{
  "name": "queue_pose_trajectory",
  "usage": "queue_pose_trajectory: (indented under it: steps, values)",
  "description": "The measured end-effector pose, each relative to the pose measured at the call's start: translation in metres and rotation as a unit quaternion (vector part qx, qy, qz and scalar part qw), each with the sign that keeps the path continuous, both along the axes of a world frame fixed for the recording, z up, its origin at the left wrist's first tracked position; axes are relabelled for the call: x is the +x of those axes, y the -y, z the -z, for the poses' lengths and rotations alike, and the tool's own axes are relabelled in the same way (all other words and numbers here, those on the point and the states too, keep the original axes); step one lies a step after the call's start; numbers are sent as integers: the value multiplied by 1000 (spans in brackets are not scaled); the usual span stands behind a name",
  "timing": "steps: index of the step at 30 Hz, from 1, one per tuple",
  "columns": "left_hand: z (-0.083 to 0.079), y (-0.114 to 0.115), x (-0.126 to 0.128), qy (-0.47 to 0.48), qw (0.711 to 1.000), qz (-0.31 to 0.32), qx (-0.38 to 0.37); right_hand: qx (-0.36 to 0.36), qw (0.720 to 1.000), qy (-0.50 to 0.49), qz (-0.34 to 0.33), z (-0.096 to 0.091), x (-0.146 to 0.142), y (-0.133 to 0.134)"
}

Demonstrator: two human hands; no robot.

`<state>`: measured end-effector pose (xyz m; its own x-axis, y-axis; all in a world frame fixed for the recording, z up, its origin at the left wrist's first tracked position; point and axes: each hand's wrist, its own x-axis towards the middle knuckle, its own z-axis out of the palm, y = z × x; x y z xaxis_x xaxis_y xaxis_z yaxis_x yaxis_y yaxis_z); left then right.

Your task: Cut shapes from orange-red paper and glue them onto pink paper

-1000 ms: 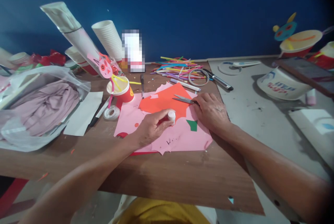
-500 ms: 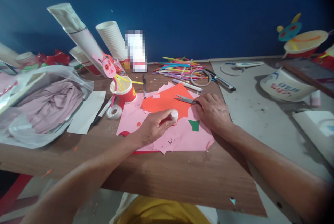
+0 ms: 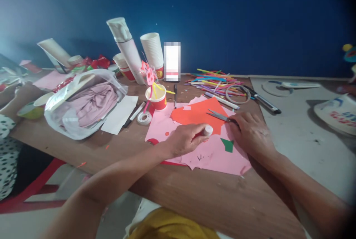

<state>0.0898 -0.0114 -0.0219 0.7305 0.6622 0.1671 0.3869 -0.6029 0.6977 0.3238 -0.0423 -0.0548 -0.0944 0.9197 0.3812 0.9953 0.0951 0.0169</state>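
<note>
My left hand (image 3: 183,140) is closed around a glue stick (image 3: 208,130), its pale round end showing above the papers. My right hand (image 3: 251,131) rests on the right side of the papers, fingers curled round the handles of a pair of scissors (image 3: 218,114). The scissor blades point left, slightly apart, over a piece of orange paper (image 3: 191,114). Beneath lies a pink sheet (image 3: 219,161) with ragged edges, and a green scrap (image 3: 228,145) sits on it between my hands. Beyond the left hand stands a red paper cup (image 3: 157,102) with a pink animal face on it.
A tape roll (image 3: 144,118), a marker (image 3: 135,114) and a plastic bag (image 3: 59,124) with cloth lie to the left. Colourful sticks (image 3: 214,81), a stack of cups (image 3: 152,51) and a phone (image 3: 172,61) are at the back. A co-worker's arm (image 3: 22,100) shows far left.
The view has swung left, so everything appears further right and a co-worker's arm and dotted clothing come into sight. Both hands keep almost the same place over the papers, still holding the same things.
</note>
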Motion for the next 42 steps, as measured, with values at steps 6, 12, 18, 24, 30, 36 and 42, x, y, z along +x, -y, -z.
queue_pose_trajectory:
  steps: [6, 12, 18, 24, 30, 36, 42]
  values:
    - [-1, 0, 0, 3, 1000, -1, 9, -18, 1000, -17, 9, -2, 4, -2]
    - [-1, 0, -1, 15, 1000, 4, 11, -10, 997, 0, 74, -2, 22, -10]
    - [0, 1, -1, 21, 1000, 1, 6, -4, 997, 6, 77, -3, 25, -10]
    - [0, 2, -1, 17, 1000, -10, 9, 50, 998, 6, 31, -19, 21, -14]
    - [-1, 0, -1, 19, 1000, 1, 19, 10, 979, 85, -187, -51, -28, -69]
    - [0, -1, -1, 26, 999, 3, 48, -13, 937, 136, -321, -50, -92, -159]
    - [1, -4, -3, 23, 998, 12, 63, -18, 901, 167, -399, -34, -107, -206]
